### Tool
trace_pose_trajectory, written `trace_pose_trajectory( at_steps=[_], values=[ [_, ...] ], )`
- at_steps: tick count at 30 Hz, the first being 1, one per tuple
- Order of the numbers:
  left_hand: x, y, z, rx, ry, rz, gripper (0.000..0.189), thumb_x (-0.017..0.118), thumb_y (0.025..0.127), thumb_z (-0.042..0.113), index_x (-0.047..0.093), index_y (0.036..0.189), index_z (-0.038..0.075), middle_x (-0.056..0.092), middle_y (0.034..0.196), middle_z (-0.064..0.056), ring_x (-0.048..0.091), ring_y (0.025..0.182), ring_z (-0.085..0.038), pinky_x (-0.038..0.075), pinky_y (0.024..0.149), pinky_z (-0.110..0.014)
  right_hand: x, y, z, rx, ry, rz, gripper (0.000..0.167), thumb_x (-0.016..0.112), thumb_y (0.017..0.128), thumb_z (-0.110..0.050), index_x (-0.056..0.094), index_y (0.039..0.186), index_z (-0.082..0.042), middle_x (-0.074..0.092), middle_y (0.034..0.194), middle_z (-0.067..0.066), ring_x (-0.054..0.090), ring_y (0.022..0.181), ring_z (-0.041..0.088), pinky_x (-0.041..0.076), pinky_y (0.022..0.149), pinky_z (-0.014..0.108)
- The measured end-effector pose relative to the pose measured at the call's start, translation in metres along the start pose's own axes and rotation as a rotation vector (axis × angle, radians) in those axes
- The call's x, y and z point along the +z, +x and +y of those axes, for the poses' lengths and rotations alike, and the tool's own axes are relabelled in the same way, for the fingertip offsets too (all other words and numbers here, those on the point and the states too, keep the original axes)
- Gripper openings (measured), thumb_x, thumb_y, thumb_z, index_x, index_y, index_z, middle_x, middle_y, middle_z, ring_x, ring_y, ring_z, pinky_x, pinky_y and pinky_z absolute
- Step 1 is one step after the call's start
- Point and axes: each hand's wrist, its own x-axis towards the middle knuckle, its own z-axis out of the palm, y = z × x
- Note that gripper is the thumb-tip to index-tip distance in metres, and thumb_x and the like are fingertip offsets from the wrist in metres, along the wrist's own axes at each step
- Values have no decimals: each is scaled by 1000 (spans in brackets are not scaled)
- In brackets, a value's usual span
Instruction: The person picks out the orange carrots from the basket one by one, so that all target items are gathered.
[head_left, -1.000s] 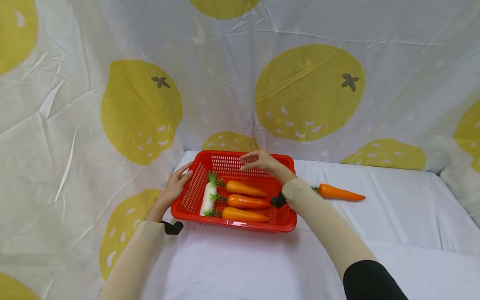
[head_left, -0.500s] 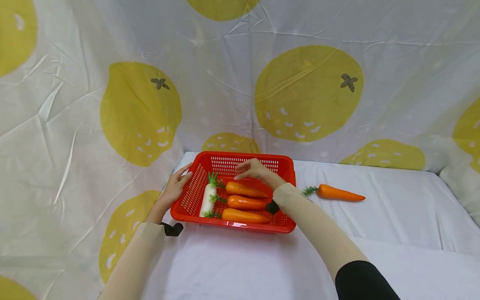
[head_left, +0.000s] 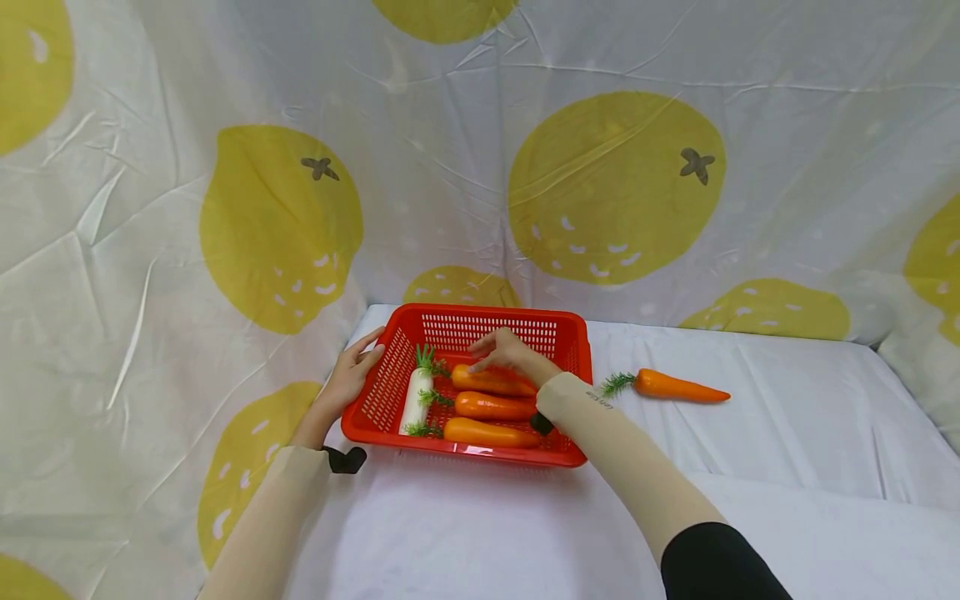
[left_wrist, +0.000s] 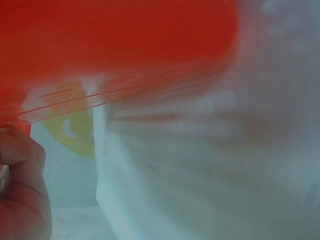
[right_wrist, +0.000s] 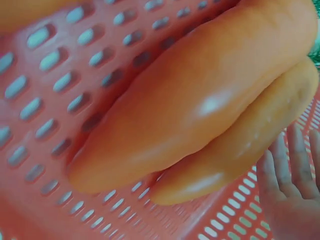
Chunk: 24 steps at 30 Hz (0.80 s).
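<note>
A red plastic basket (head_left: 487, 454) holds a white radish (head_left: 416, 400) and three orange carrots side by side, all with green tops. Its left rim is gripped by my left hand (head_left: 347, 373), whose curled fingers also show at the edge of the left wrist view. My right hand (head_left: 513, 354) is inside the basket, over the rear carrot (head_left: 491, 382). In the right wrist view its fingers (right_wrist: 297, 155) are extended beside that carrot. The thumb seems to touch the carrot near its leafy end. The middle carrot (head_left: 491, 407) and front carrot (head_left: 487, 432) lie closer to me.
Another carrot (head_left: 678, 386) lies on the white tablecloth (head_left: 787, 433), right of the basket. A white curtain with a yellow lemon print (head_left: 622, 187) hangs behind the table and along its left side.
My right hand has come down and slightly left, from above the basket's back part to the rear carrot. The left hand has stayed at the rim, and the basket has not moved.
</note>
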Motion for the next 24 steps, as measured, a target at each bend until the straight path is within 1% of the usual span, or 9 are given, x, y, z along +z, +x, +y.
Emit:
trace_pose_trajectory(
  at_steps=[3,5,9,13,16,18,20,22,24],
  values=[
    [0,0,0,-1,0,3,55,44,108,25,27,159,12,53,130,-38,62,100,-51,60,75,-41,0,-1,4,-8,-24,-4,44,82,81,0,69,122,4,69,119,16,62,115,29,54,87,33],
    [0,0,0,-2,9,7,55,44,108,26,28,159,12,54,130,-37,64,98,-48,60,74,-40,1,-2,5,-11,-35,-13,44,82,81,-1,68,122,4,69,118,16,62,114,29,54,85,32],
    [0,-1,1,19,17,15,54,45,108,26,30,158,9,55,127,-38,67,93,-41,60,72,-35,3,-4,6,-5,-60,-17,44,83,79,-1,69,121,4,70,117,16,63,111,29,55,81,30],
    [1,-2,2,33,7,14,54,45,108,24,29,157,7,54,126,-40,68,91,-39,60,71,-35,4,-5,7,9,-91,-11,44,84,78,1,70,120,3,70,116,15,63,110,29,55,84,32],
    [1,-3,2,31,6,10,55,45,108,24,29,158,7,54,128,-39,67,93,-42,60,72,-36,4,-6,9,18,-94,-15,45,84,77,3,70,120,3,69,117,15,62,112,30,55,86,34],
    [2,-4,6,25,1,1,54,44,108,22,27,158,6,53,129,-40,65,97,-48,60,74,-40,5,-7,10,22,-93,-18,45,84,77,4,70,119,3,69,118,15,61,113,30,55,85,33],
    [2,-4,6,24,-4,-1,54,43,109,20,27,158,6,52,129,-40,63,99,-51,59,75,-45,5,-7,11,20,-94,-19,44,84,77,4,71,118,3,69,119,15,61,114,30,56,83,32],
    [2,-4,8,22,-7,-4,53,42,109,18,26,158,5,52,129,-41,62,99,-53,59,76,-47,5,-7,11,16,-96,-22,43,83,77,5,71,118,4,68,119,16,61,114,30,56,80,30],
    [3,-6,13,12,-9,-7,53,42,108,16,26,157,3,51,128,-43,62,98,-54,58,77,-51,5,-8,11,17,-109,-23,42,83,77,4,71,118,3,68,119,15,61,112,28,55,79,28]
  ],
)
